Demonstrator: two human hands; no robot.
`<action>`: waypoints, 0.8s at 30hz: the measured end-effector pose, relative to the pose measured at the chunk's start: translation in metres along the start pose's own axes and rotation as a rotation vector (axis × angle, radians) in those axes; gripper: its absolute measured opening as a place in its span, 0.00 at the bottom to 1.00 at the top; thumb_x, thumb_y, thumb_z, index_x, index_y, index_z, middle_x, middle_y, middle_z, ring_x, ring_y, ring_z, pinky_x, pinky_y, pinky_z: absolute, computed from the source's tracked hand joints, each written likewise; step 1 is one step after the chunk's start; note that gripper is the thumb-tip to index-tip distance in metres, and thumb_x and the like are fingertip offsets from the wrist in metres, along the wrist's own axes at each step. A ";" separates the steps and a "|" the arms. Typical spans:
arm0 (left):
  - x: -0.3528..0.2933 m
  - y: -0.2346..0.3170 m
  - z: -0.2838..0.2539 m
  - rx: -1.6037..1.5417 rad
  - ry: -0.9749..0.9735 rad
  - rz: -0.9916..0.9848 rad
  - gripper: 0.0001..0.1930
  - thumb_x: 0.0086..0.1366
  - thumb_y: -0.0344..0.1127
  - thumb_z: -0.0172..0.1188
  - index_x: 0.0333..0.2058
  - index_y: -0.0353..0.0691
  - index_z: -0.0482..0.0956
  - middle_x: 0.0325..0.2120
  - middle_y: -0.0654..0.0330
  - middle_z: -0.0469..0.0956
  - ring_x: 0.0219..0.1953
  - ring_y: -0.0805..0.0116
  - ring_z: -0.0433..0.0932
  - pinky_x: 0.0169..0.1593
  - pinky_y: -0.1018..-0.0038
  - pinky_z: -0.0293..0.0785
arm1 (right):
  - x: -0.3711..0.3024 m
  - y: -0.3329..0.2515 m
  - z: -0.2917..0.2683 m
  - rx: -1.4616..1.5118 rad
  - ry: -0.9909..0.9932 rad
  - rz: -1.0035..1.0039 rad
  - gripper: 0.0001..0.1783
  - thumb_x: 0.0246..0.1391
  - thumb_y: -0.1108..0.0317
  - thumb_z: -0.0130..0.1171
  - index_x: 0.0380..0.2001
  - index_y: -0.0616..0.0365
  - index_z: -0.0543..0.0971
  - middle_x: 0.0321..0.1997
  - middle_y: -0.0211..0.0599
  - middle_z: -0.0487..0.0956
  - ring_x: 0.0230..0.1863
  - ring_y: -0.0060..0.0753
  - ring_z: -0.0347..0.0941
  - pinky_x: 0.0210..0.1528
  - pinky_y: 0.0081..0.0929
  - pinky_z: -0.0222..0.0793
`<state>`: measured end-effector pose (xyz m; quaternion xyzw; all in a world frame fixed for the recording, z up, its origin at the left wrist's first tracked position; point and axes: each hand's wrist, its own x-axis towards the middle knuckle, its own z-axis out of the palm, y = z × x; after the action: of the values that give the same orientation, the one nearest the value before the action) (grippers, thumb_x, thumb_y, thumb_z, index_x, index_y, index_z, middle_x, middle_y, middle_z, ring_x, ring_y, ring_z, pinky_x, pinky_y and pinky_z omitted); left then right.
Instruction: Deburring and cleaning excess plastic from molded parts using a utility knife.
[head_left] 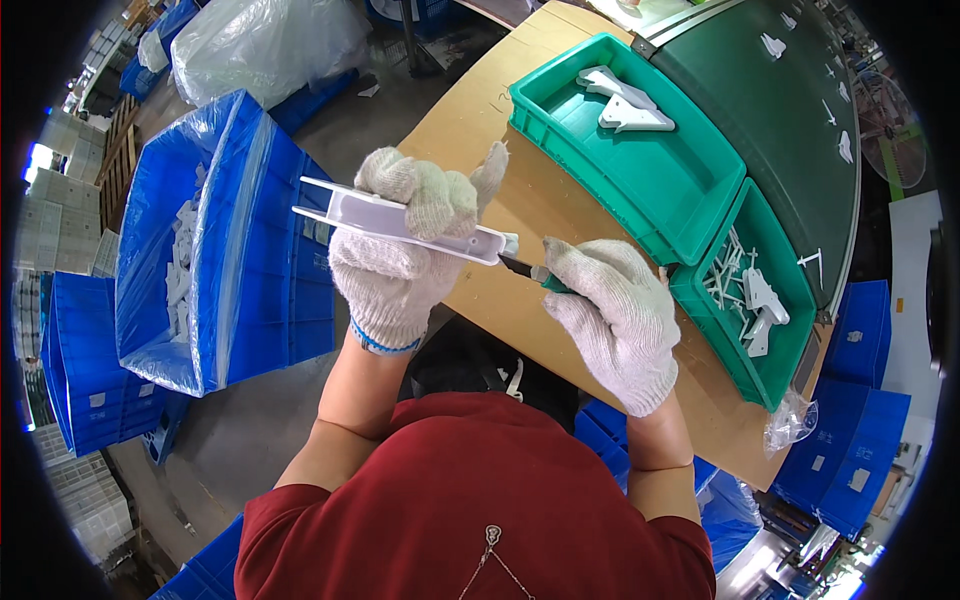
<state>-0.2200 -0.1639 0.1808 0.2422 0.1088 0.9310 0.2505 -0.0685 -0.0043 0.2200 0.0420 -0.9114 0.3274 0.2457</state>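
My left hand (pixel 390 280), in a white knit glove, is closed around a long white plastic part (pixel 365 213). That part is a channel with two prongs at its left end, and its closed right end points toward my other hand. My right hand (pixel 620 320), gloved as well, grips a small knife (pixel 528 269) with a green handle and a dark blade. The blade's tip is at the right end of the part; whether it touches cannot be made out. Most of the handle is hidden in the glove.
A green tray (pixel 620 212) with a few white parts (pixel 632 112) stands on the cardboard-topped table (pixel 480 290). Beside it, another green tray (pixel 745 375) holds thin white pieces and parts. A dark green conveyor belt (pixel 760 110) runs behind. At left stands a plastic-lined blue bin (pixel 290 240).
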 end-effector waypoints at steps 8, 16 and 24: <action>0.001 0.000 0.004 -0.042 0.057 -0.067 0.09 0.57 0.27 0.64 0.32 0.50 0.75 0.20 0.68 0.75 0.28 0.65 0.73 0.77 0.49 0.40 | 0.001 0.003 0.004 0.075 0.037 0.092 0.20 0.48 0.71 0.72 0.47 0.62 0.84 0.41 0.45 0.84 0.43 0.45 0.81 0.46 0.35 0.76; 0.001 0.006 0.008 -0.014 0.110 -0.269 0.34 0.62 0.30 0.66 0.64 0.32 0.62 0.44 0.56 0.76 0.50 0.53 0.78 0.69 0.45 0.68 | 0.003 0.016 -0.006 0.111 0.150 0.055 0.21 0.49 0.72 0.72 0.49 0.62 0.83 0.42 0.43 0.85 0.42 0.41 0.81 0.45 0.33 0.77; -0.007 -0.007 -0.011 -0.061 0.301 -0.278 0.25 0.78 0.42 0.52 0.60 0.25 0.65 0.51 0.34 0.78 0.53 0.38 0.81 0.52 0.57 0.87 | 0.009 0.011 -0.002 -0.034 0.182 -0.094 0.24 0.44 0.67 0.77 0.46 0.60 0.83 0.37 0.37 0.84 0.37 0.43 0.81 0.39 0.35 0.77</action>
<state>-0.2177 -0.1624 0.1665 0.0755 0.1494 0.9160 0.3646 -0.0783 0.0066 0.2198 0.0506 -0.8876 0.3027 0.3434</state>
